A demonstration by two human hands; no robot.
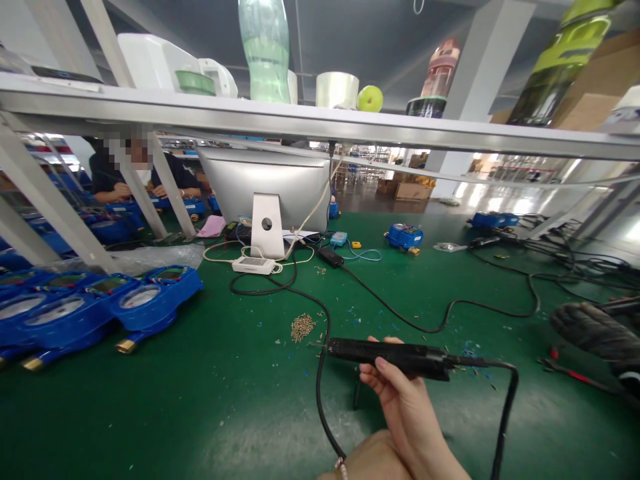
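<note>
Nearest, the left hand (373, 459), bracelet at its wrist, lies partly behind the right forearm; its grip cannot be told. The right hand (400, 390) is closed round a black driver (387, 355), thumb on the near side, fingertips showing over the top edge. The driver lies roughly level, bit to the left, its cord (510, 393) leaving to the right of the grip. Just beyond the bit, left of the grip, is a loose pile of screws (303, 328) on the green bench (225, 393). Pliers (575, 377) lie well right of the grip. Blue meters (155, 300) stand in a row far to its left. Beyond the grip are a white box (253, 265) to the left and a single meter (405, 237) almost straight ahead. Farther, left of the grip: a monitor (270, 190), rear side showing, under a shelf (300, 115). Farthest left, a co-worker (173, 173) sits with both hands among more meters.
</note>
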